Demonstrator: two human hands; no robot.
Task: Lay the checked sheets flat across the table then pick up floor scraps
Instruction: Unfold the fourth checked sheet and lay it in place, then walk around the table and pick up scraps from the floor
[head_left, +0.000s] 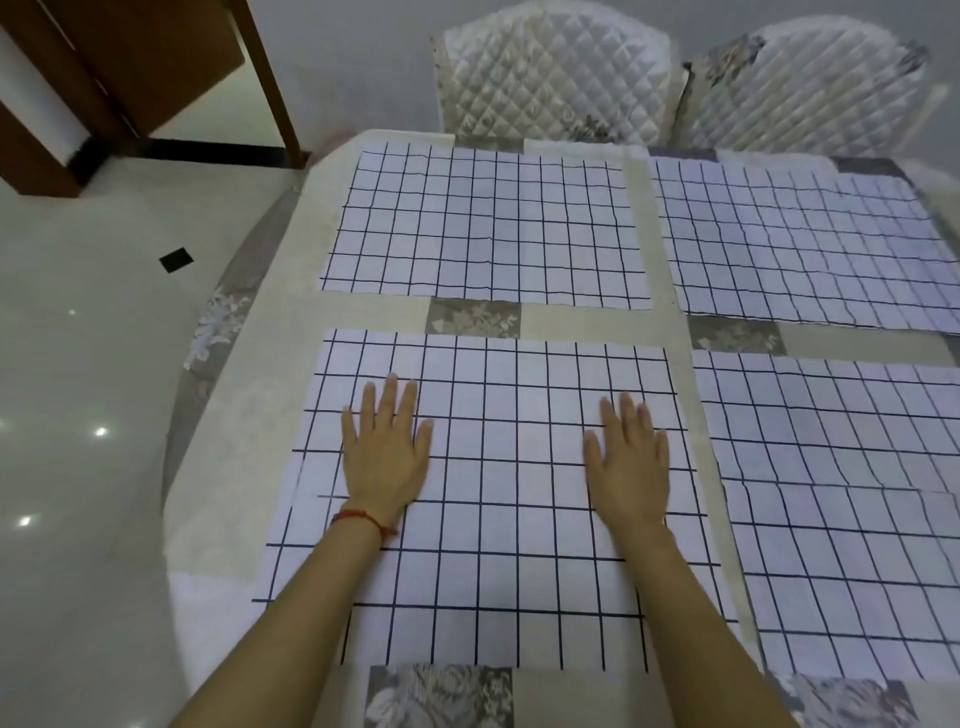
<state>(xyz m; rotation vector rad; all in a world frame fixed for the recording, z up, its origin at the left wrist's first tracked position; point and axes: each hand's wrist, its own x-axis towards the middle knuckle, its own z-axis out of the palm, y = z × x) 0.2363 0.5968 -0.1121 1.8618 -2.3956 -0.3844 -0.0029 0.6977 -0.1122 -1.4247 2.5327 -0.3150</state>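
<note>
Both hands lie flat with straight fingers on the near left checked sheet (493, 467); the left hand (387, 452) presses near its left side and the right hand (626, 462) near its right side, and neither one holds anything. Four checked sheets cover the table (234, 467): this one, the near right sheet (831, 493), the far left sheet (483, 223) and the far right sheet (795, 239), each apart from the others. The risk I see is that the thin sheet slides on the patchwork tablecloth (472, 318) if the palms push sideways, so it can wrinkle or touch its neighbour. On the shiny floor (78, 364) lies one dark scrap (176, 260), near the table; it seems easy to overlook.
</note>
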